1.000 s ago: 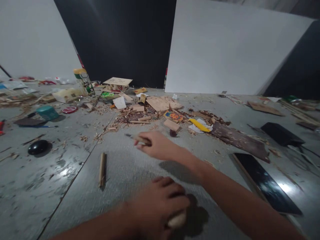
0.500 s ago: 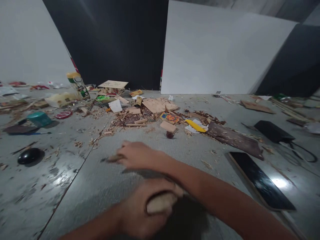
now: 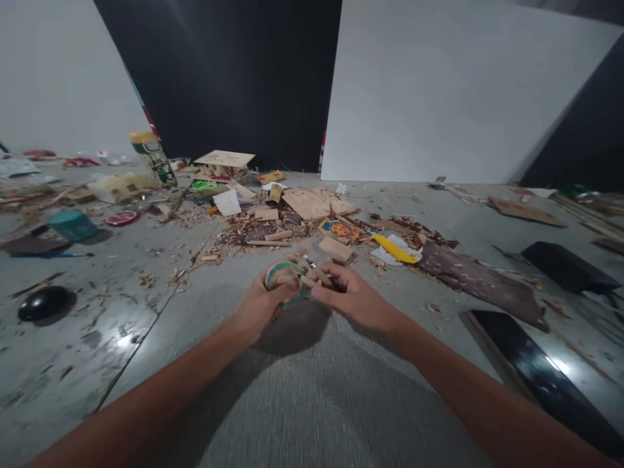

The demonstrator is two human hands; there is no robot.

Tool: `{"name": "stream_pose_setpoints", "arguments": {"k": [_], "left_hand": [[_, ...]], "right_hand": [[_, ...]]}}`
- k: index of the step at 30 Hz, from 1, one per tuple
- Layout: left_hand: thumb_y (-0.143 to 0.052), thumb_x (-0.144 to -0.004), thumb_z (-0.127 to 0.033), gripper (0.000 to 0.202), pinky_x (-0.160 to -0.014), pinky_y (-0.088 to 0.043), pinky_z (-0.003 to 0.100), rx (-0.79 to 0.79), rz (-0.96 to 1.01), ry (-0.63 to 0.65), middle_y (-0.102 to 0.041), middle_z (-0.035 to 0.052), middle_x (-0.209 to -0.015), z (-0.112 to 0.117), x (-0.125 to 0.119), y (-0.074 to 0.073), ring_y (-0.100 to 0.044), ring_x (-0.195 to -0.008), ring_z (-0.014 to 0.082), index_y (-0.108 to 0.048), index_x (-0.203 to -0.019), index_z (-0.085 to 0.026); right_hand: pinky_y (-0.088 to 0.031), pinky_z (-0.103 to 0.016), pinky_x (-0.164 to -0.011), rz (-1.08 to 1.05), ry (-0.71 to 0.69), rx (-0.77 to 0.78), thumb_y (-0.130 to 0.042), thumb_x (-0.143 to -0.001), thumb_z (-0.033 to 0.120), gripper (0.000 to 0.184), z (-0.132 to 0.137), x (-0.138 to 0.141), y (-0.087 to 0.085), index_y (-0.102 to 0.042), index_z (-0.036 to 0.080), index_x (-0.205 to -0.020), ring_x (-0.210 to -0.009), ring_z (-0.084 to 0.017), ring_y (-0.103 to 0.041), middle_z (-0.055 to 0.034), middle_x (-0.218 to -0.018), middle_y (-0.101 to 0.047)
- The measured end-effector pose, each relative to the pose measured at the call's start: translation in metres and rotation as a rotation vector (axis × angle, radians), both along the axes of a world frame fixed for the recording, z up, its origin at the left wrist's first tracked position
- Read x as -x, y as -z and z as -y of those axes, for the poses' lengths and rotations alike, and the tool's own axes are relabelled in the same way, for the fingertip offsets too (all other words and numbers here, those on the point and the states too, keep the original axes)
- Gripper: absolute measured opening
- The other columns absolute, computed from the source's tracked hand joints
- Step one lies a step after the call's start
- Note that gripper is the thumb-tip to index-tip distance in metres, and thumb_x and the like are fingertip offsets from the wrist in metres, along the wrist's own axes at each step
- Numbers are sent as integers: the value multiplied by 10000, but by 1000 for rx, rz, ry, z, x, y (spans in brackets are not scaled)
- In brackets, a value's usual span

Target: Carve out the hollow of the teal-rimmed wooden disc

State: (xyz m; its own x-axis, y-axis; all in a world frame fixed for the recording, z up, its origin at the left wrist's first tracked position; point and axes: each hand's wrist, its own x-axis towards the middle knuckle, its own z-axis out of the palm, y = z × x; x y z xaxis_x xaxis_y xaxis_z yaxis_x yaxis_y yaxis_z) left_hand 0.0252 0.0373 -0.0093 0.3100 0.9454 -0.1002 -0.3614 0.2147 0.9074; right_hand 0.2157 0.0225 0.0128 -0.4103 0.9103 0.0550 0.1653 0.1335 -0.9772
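My left hand [image 3: 266,299] is closed around a round, pale object with a teal rim [image 3: 291,302]; I cannot make out its kind. Beside it, my right hand [image 3: 353,296] grips a slim wooden-handled carving tool [image 3: 320,274], its short metal tip pointing up and left. A small pale wooden stick [image 3: 308,281] shows between the two hands, against the round object. Both hands are close together just above the grey floor. Just beyond them lies a small wooden block [image 3: 335,248].
Wood shavings [image 3: 234,231] and offcuts spread across the middle. Farther right are a yellow strip [image 3: 394,248], a brown sheet [image 3: 480,283], a phone [image 3: 536,370] and a black box [image 3: 568,266]. At left are a black mouse [image 3: 43,303], a teal lid [image 3: 73,225] and a bottle [image 3: 153,159].
My right hand has drawn back from reaching across to the left, and my arms are uncrossed. The left hand has moved forward with the round object, and the hands now meet.
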Motion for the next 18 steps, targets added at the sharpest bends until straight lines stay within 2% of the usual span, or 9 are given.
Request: {"name": "stream_pose_setpoints", "arguments": {"k": [3,6,10,15,18], "left_hand": [[-818,-712,-277,376,-773,-524,266,-106,-23,54,-698,17,-932,-8,4,15,-650,-808,145,-645,-1041,-221],[-790,-761,-305,393,-837,-504,282,-206,-139,52,-700,34,-1018,-13,7,22,-648,-915,169,-636,-1118,-243],[-741,-809,-305,390,-870,-484,288,-309,-287,41,-699,41,-1080,-13,9,19,-633,-963,179,-614,-1173,-242],[-709,-822,-297,406,-945,-459,331,-320,-297,87,-674,77,-1154,-12,8,13,-618,-1027,195,-581,-1192,-194],[-697,-817,-280,417,-936,-455,325,-324,-316,98,-671,75,-1141,-12,8,12,-615,-1007,189,-579,-1204,-184]], "right_hand": [[-359,-265,-622,88,46,-38,-638,-880,325,156,-1,2,7,-556,196,-911,-705,-133,-466,14,-790,-502],[-346,-270,-623,126,76,-59,-629,-869,291,139,-4,4,16,-531,193,-875,-698,-132,-435,27,-764,-454],[-352,-262,-603,89,93,-23,-609,-878,313,155,-5,7,22,-516,192,-906,-688,-127,-442,28,-769,-460],[-286,-247,-490,73,105,49,-551,-909,346,184,-2,10,22,-461,217,-814,-527,-97,-389,67,-618,-437],[-267,-242,-464,55,106,43,-556,-901,355,205,0,11,23,-451,223,-785,-496,-93,-395,68,-572,-459]]}}
